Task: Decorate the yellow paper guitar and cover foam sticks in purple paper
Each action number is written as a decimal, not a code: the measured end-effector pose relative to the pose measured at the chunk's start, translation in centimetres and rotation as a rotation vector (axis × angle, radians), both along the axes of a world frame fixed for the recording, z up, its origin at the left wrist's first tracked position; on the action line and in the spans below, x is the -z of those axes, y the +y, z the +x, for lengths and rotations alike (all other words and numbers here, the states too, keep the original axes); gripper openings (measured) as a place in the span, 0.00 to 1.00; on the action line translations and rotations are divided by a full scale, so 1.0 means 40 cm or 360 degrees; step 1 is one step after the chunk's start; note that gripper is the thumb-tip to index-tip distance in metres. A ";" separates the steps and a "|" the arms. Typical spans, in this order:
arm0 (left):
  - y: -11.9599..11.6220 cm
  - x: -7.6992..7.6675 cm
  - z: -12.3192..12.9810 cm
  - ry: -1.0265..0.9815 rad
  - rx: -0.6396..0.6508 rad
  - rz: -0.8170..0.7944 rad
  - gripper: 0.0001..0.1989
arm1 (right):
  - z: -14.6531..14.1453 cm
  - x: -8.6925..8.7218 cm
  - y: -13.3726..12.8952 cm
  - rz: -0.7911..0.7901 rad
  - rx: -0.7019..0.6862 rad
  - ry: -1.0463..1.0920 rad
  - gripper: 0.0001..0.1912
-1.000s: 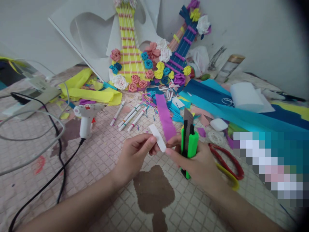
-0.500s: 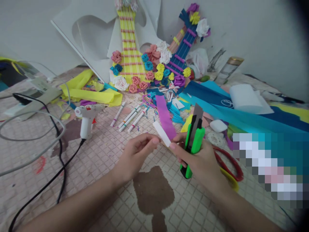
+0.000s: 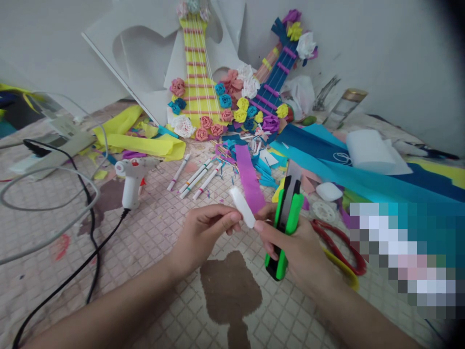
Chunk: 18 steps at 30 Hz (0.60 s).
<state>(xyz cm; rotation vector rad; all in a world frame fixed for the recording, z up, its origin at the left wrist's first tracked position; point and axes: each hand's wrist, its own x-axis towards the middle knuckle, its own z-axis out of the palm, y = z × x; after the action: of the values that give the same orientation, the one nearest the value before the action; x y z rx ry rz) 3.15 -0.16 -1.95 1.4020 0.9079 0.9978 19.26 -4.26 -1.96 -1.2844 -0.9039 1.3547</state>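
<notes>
My right hand (image 3: 290,237) is closed around a green utility knife (image 3: 290,206), its blade out and pointing up and away. The thumb and finger of that hand also pinch the near end of a small white strip (image 3: 242,207), perhaps foam. With fingertips pressed together, my left hand (image 3: 214,225) touches the strip's left edge. A purple paper strip (image 3: 250,177) lies just behind the white piece. Below my right hand rest scissors with red handles (image 3: 339,245), partly hidden by the hand and wrist.
A white glue gun (image 3: 132,182) with a black cord stands on the left. Several markers (image 3: 198,179) lie ahead of my hands. Behind are a yellow paper guitar (image 3: 196,72) and a blue one (image 3: 272,82). Crepe paper (image 3: 319,167) and a white roll (image 3: 370,150) lie right.
My left fingertips have come onto the white strip, which has turned slightly to show its broad face. The knife has shifted a little left and down with my right hand.
</notes>
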 end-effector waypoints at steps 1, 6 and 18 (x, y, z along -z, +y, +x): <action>0.002 0.003 0.000 -0.0046 -0.0028 -0.0014 0.09 | -0.001 -0.002 0.000 -0.0013 0.0023 0.0043 0.12; 0.024 0.029 -0.003 -0.0301 -0.0354 -0.0074 0.07 | -0.004 -0.015 0.002 -0.0058 0.0095 0.0123 0.12; -0.001 0.022 0.009 -0.0353 -0.0241 -0.0095 0.04 | -0.009 -0.020 -0.007 0.0101 0.0084 -0.0554 0.08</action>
<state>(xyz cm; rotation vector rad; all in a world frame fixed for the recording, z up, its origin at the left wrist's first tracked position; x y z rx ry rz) 3.49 -0.19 -2.83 1.1596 0.8798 1.2045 18.90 -4.54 -1.14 -1.5111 -1.1310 1.0692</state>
